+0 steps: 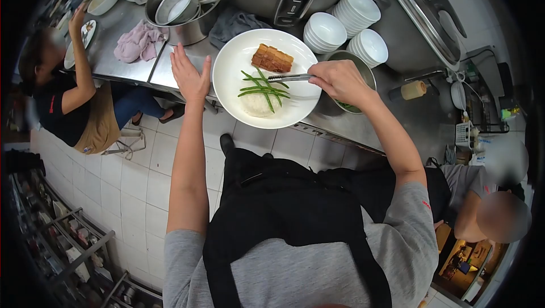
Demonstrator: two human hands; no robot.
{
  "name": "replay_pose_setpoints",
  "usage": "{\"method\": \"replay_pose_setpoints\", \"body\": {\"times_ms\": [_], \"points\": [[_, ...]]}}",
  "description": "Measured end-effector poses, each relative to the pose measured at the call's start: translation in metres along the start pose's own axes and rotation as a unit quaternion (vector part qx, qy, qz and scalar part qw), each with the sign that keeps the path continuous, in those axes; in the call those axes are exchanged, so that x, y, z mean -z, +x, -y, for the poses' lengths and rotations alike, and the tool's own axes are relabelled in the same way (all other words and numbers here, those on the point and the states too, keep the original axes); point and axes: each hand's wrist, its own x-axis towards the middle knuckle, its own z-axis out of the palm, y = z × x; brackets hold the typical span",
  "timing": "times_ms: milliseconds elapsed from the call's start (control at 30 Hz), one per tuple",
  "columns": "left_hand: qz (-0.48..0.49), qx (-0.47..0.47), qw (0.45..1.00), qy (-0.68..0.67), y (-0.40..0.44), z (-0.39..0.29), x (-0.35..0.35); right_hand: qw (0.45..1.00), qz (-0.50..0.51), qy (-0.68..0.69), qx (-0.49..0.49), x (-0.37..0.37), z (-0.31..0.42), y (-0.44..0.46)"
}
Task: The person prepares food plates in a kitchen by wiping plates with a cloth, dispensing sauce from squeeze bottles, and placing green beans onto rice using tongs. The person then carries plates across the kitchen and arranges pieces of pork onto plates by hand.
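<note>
A large white plate (230, 86) sits at the counter's front edge. On it lie a browned slab of meat (272, 59), a mound of what looks like white rice or mash (254, 105) and several green beans (265, 89) crossed over the mound. My right hand (342, 82) is closed on metal tongs (286, 77), whose tips reach the beans. To the left of the plate, my left hand (190, 75) is open, fingers spread, holding nothing. Behind my right hand stands a metal bowl (369, 72) with something green inside, partly hidden.
Stacks of white bowls (325, 31) stand behind the plate. A steel pot (196, 32) holding smaller pans, a dark cloth (234, 26) and a pink cloth (139, 41) lie to the left. One person (65, 92) sits at left; others are at right.
</note>
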Motion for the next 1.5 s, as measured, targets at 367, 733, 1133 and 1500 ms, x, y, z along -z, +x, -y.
{"method": "replay_pose_setpoints", "body": {"times_ms": [367, 733, 1133, 1500], "points": [[0.01, -0.001, 1.0, -0.005, 0.0, -0.003, 0.001, 0.998, 0.017, 0.052, -0.03, -0.001, -0.007, 0.005], [0.028, -0.007, 0.999, -0.016, 0.0, -0.001, 0.001, 0.997, 0.04, 0.051, -0.046, -0.002, 0.002, 0.011], [0.062, -0.008, 0.993, -0.097, 0.0, 0.009, 0.005, 0.988, -0.03, 0.078, -0.127, 0.015, 0.007, -0.006], [0.184, 0.21, 0.883, -0.376, -0.054, 0.032, 0.084, 0.779, -0.402, 0.093, -0.472, -0.026, 0.009, -0.137]]}}
